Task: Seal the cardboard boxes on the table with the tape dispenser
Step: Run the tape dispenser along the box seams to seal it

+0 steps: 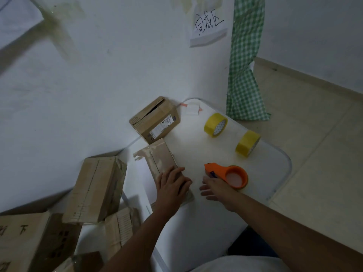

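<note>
From the head camera I look down on a white desk point(225, 154) set against a white wall. My left hand point(172, 185) lies flat, fingers straight, pressing the top of a small taped cardboard box point(161, 158) near the desk's middle. My right hand point(216, 190) is spread open just beside that box, fingers relaxed and gripping nothing; its far side touches or nearly touches the orange tape dispenser point(229, 174), which lies on the desk just to its right. I cannot tell whether there is real contact.

Behind the taped box, against the wall, I see a labelled cardboard box point(155, 120) with its top flap ajar. Two yellow tape rolls point(216, 125) point(247, 143) stand on edge toward the desk's far right. More cardboard boxes point(96, 189) pile up to the left of the desk. A handwritten paper sign point(208, 23) hangs on the wall, and a green checked cloth point(245, 65) hangs beside it.
</note>
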Available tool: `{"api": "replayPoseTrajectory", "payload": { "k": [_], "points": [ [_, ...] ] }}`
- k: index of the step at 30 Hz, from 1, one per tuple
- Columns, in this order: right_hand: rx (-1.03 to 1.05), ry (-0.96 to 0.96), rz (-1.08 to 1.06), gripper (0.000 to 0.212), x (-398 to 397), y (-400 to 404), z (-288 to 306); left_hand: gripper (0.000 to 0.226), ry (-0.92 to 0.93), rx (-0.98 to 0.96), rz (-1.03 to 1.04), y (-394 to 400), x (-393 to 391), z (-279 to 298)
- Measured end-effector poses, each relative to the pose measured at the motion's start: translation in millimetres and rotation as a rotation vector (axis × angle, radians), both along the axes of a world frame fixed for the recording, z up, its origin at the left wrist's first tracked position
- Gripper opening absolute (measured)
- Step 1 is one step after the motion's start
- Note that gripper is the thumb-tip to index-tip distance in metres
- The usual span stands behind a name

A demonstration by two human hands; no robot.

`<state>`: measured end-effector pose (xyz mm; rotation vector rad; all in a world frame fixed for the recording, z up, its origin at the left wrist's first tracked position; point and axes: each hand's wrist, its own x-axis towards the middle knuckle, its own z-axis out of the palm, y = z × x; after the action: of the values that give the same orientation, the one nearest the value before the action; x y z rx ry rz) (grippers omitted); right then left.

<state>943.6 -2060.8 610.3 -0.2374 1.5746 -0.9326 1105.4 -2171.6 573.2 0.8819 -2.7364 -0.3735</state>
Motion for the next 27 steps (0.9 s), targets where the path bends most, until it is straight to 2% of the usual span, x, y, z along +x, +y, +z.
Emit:
{"api": "replayPoseTrajectory", "payload": {
  "k": [2,7,11,15,18,27],
  "points": [
    [-0.009,-0.072,-0.024,0.033,6.8,-2.4,1.1,0.038,-0.007,0.003,0.008,0.5,0.5,0.9],
    [-0.096,0.079,-0.153,0.023,11.3,-0.2,-4.5,0.036,-0.013,0.033,-0.023,1.2,2.5,5.3],
    [-0.168,0.154,-0.208,0.022,15.5,4.4,-6.6,0.039,0.14,0.295,0.102,0.6,2.7,23.6],
    [-0.232,0.252,-0.205,0.022,16.8,7.9,-6.3,0.056,0.067,0.186,0.069,-5.3,25.7,18.5],
    [-0.275,0.318,-0.184,0.023,17.8,6.9,-7.1,0.07,-0.022,0.206,0.074,-1.8,29.7,17.5],
    [-0.314,0.407,-0.173,0.023,18.0,8.0,-17.2,0.075,-0.116,0.077,0.016,1.0,30.1,14.6]
  ]
}}
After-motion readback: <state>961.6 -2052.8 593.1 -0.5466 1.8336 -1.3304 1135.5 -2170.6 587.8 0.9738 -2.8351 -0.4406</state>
